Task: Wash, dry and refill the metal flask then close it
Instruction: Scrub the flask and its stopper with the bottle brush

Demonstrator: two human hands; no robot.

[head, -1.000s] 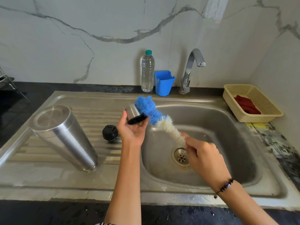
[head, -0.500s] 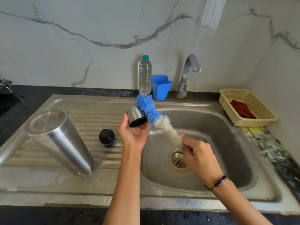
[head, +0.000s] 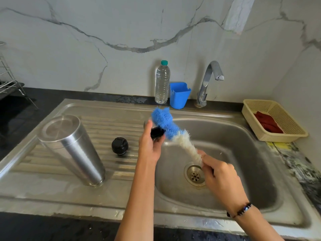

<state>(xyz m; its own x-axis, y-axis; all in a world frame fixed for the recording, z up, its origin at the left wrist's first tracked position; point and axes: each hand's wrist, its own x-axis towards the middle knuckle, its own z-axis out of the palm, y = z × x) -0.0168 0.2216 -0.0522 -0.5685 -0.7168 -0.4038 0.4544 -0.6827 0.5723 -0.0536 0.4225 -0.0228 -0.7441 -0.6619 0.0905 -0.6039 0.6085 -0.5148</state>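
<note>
1. The left hand [head: 150,145] grips a small steel flask cup [head: 152,130] with a black rim, held above the inner edge where the draining board meets the basin.
2. The right hand [head: 219,173] is closed around the lower end of a bottle brush [head: 171,131], over the drain [head: 194,175]; the handle is hidden in the fist.
3. The brush's blue head touches the cup at its mouth, and its white bristles run down to the right hand.
4. The metal flask [head: 71,148] stands upside down on the ribbed draining board of the sink [head: 52,193], toward its left edge, base plate uppermost.
5. The black stopper [head: 119,146] sits on the board between the flask and the left hand, apart from both.
6. Open board shows in front of the flask up to the front rim, and behind it to the back rim.
7. Along the tabletop's back edge stand a water bottle [head: 162,82] and a blue holder [head: 179,94], just beside each other, then the tap [head: 207,82].
8. A cream basket [head: 250,108] holding a red cloth [head: 268,122] sits at the right edge of the sink.
9. A wire rack [head: 7,80] is at the far left edge.
</note>
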